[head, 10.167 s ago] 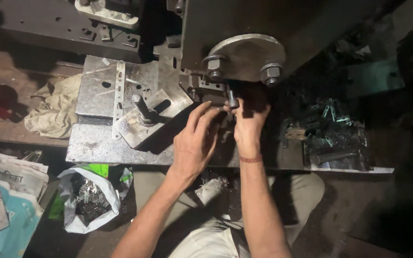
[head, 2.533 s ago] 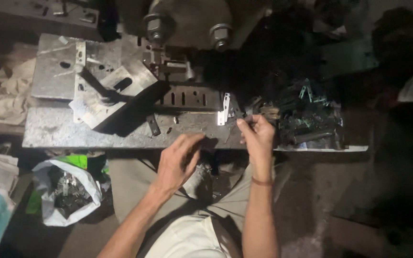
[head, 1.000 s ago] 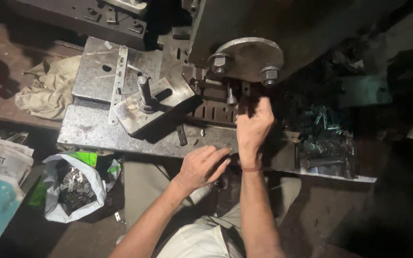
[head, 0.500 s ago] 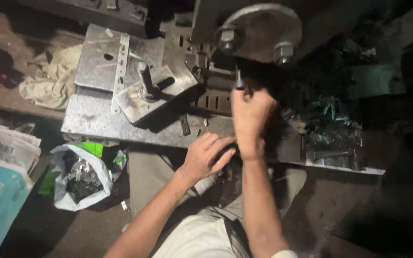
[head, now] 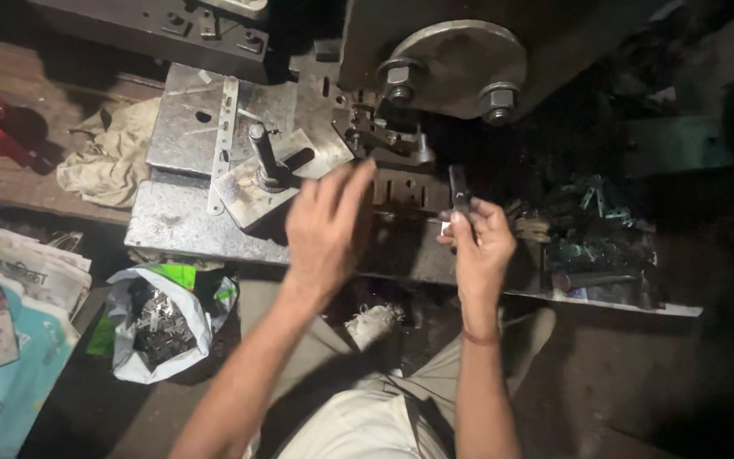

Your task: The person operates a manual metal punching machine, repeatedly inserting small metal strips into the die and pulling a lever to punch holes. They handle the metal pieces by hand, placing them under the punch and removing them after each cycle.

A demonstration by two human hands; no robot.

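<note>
Right hand (head: 482,242) fingers pinch a thin dark metal strip (head: 459,189) upright; left hand (head: 326,225) fingers spread.

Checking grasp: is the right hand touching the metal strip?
Touching. The head view shows the right hand pinching the dark metal strip between its fingertips.

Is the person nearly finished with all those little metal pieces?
Likely not. A heap of small metal pieces fills the white bag, maybe done ones. The right hand pinches one dark strip by the press's slotted block; the left hand hovers open. More dark parts wait at the right.
</note>
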